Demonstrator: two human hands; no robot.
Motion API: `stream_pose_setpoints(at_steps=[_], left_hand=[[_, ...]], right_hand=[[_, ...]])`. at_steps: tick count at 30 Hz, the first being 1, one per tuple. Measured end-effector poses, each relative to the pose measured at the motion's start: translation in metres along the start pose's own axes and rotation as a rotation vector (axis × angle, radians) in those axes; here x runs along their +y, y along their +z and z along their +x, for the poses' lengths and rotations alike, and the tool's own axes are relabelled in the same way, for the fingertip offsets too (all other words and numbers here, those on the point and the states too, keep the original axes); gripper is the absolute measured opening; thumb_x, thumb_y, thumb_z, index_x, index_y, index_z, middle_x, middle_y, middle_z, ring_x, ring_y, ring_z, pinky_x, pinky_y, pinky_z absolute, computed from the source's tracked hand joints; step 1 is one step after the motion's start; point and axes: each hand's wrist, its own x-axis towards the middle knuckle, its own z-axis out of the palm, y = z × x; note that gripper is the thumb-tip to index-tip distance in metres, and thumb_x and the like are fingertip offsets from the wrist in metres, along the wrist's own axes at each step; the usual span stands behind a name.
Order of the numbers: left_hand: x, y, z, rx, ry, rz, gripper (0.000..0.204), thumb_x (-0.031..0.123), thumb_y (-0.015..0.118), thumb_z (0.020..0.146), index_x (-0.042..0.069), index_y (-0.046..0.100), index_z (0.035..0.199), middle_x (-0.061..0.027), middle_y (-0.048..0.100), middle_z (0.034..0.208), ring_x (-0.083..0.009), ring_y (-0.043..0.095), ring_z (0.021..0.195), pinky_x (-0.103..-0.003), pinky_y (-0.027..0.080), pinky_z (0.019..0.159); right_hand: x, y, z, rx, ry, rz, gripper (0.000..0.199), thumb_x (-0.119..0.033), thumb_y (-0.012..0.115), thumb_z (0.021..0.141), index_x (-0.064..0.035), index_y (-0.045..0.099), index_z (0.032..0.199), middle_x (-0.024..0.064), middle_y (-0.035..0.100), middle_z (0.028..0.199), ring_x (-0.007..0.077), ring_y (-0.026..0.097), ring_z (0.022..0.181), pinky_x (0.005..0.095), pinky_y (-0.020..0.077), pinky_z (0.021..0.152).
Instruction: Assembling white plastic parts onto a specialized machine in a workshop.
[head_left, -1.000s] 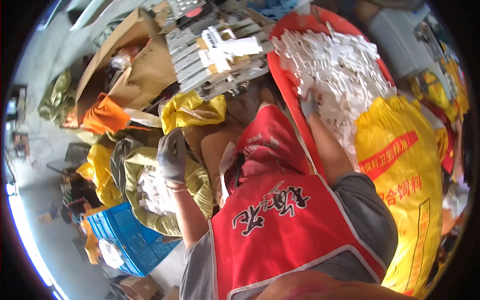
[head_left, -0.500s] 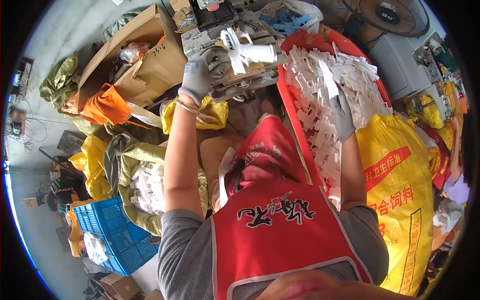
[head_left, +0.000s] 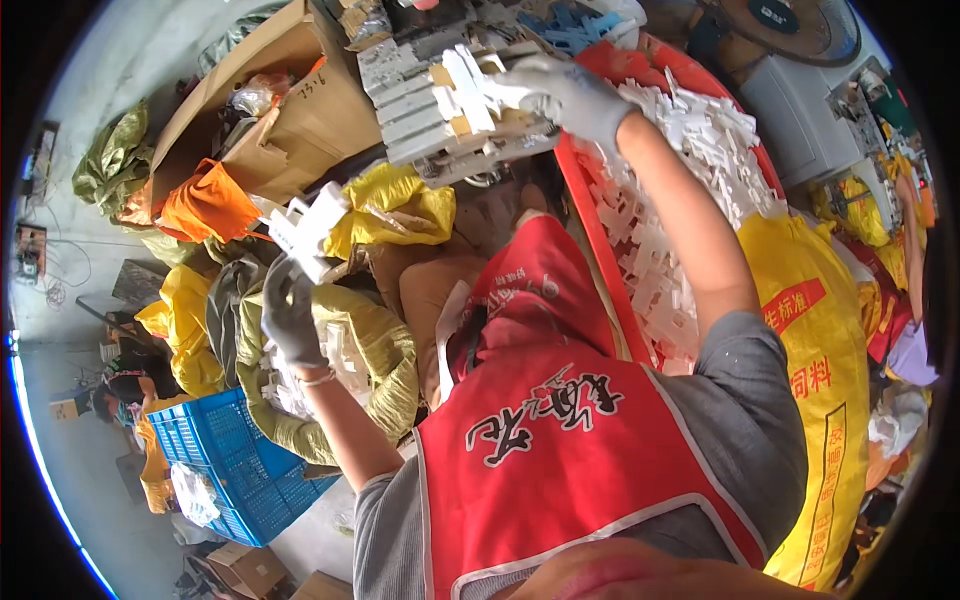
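My left hand (head_left: 292, 318), in a grey glove, grips a white plastic part (head_left: 310, 232) in the air above an open olive-green sack (head_left: 395, 365) of similar white pieces. At the machine, a second white plastic part (head_left: 463, 88) lies on the grey metal bed (head_left: 412, 132). My right hand (head_left: 582, 98), also gloved, has its fingers closed round the right end of that part; the fingertips are partly blurred. Right of the machine stands a red tub (head_left: 573, 190) heaped with white plastic pieces (head_left: 640, 240).
A large cardboard box (head_left: 330, 115) and an orange cloth (head_left: 207, 203) are at the left. A yellow bag (head_left: 405, 200) sits below the machine. Further out are a blue crate (head_left: 215, 470), a big yellow sack (head_left: 810, 430), a fan (head_left: 785, 25) and another person's arm (head_left: 910, 240).
My left hand has moved from the machine down and left, carrying a white part over the sack. My right hand has brought a white part from the red tub up to the machine bed.
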Motion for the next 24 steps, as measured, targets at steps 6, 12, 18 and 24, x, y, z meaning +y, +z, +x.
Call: stream_pose_setpoints(at_steps=[6, 12, 18, 24], left_hand=[[-0.021, -0.062, -0.046, 0.143, -0.093, 0.479, 0.024, 0.013, 0.065, 0.088, 0.002, 0.067, 0.109, -0.0101, 0.069, 0.103, -0.0181, 0.067, 0.088, -0.028, 0.054, 0.077], [-0.073, -0.142, -0.060, 0.335, -0.086, 0.591, 0.030, 0.019, 0.056, 0.095, -0.003, 0.062, 0.115, -0.0118, 0.065, 0.115, -0.0224, 0.063, 0.100, -0.031, 0.050, 0.090], [-0.064, -0.086, -0.048, 0.181, -0.057, -0.047, 0.030, 0.009, 0.053, 0.092, -0.003, 0.061, 0.118, -0.0124, 0.064, 0.118, -0.0218, 0.061, 0.106, -0.034, 0.049, 0.094], [0.001, -0.019, -0.040, -0.083, 0.041, 0.432, 0.026, 0.016, 0.053, 0.095, 0.002, 0.065, 0.113, -0.0122, 0.067, 0.110, -0.0224, 0.065, 0.098, -0.032, 0.052, 0.085]], right_hand=[[0.019, -0.022, -0.056, 0.093, 0.417, 0.445, 0.039, -0.027, 0.055, 0.096, -0.0082, 0.051, 0.130, 0.0109, 0.059, 0.123, 0.0258, 0.058, 0.107, 0.0328, 0.0443, 0.093], [0.117, 0.040, -0.183, -0.031, 0.809, 0.018, 0.041, -0.034, 0.053, 0.089, -0.0125, 0.057, 0.124, 0.0182, 0.062, 0.115, 0.0340, 0.059, 0.106, 0.0402, 0.0464, 0.092], [0.143, 0.126, -0.163, -0.262, 1.048, -0.125, 0.069, -0.034, 0.057, 0.085, -0.0323, 0.025, 0.146, 0.0126, 0.036, 0.146, 0.0346, 0.047, 0.125, 0.0439, 0.0449, 0.097], [0.118, 0.108, -0.147, -0.420, 1.088, -0.251, 0.062, -0.028, 0.053, 0.086, -0.0321, 0.030, 0.144, 0.0135, 0.038, 0.143, 0.0336, 0.051, 0.121, 0.0427, 0.0453, 0.097]])
